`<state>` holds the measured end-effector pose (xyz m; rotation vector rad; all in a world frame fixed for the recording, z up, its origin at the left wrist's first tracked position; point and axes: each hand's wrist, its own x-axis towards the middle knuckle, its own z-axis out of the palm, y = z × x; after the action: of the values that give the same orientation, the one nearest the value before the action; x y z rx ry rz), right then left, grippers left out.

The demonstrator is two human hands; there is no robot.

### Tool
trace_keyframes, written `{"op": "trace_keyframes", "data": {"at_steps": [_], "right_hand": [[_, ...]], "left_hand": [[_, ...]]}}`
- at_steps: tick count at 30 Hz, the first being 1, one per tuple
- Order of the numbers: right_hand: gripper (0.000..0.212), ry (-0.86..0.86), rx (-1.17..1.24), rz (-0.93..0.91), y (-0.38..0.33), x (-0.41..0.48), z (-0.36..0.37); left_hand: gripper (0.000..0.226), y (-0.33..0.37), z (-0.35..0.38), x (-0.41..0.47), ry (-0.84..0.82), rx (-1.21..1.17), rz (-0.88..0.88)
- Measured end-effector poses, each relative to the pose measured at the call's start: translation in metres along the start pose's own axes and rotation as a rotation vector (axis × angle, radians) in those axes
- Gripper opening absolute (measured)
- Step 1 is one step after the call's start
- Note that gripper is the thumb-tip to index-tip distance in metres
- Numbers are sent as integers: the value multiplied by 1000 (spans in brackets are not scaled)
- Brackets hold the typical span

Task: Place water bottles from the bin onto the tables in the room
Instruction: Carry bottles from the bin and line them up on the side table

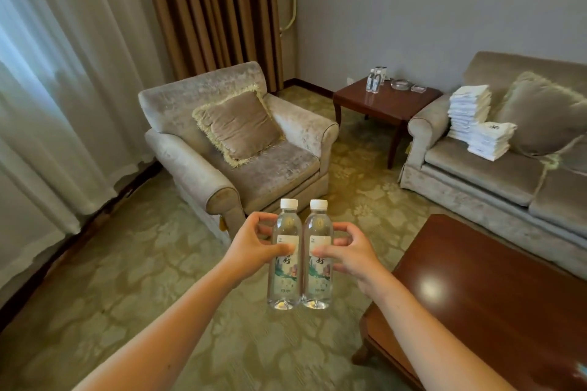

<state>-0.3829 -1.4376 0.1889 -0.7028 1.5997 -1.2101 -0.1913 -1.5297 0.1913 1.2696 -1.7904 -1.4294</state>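
Two clear water bottles with white caps and printed labels are held upright side by side in front of me, above the carpet. My left hand (254,243) grips the left bottle (285,276) and my right hand (349,252) grips the right bottle (317,276). A dark wooden coffee table (495,305) lies just to the right of the bottles. A small wooden side table (381,101) stands in the far corner with two water bottles (373,81) on it. No bin is in view.
A beige armchair (241,149) with a fringed cushion stands straight ahead. A sofa (508,165) on the right carries folded white towels (476,120) and a cushion. A glass ashtray (401,84) sits on the side table. Curtains hang on the left; patterned carpet covers the floor.
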Motion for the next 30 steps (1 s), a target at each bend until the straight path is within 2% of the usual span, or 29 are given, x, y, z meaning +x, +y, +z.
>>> {"op": "trace_keyframes", "data": {"at_steps": [7, 14, 21, 30], "right_hand": [[52, 27, -20, 26, -27, 124, 0], [52, 6, -71, 6, -86, 295, -23], [54, 10, -72, -19, -156, 418, -63], [53, 148, -45, -2, -200, 554, -127]], "left_hand": [[58, 0, -7, 130, -32, 10, -19], [57, 26, -5, 301, 8, -21, -30], [81, 70, 8, 442, 2, 14, -17], [53, 106, 59, 624, -135, -4, 39]]}}
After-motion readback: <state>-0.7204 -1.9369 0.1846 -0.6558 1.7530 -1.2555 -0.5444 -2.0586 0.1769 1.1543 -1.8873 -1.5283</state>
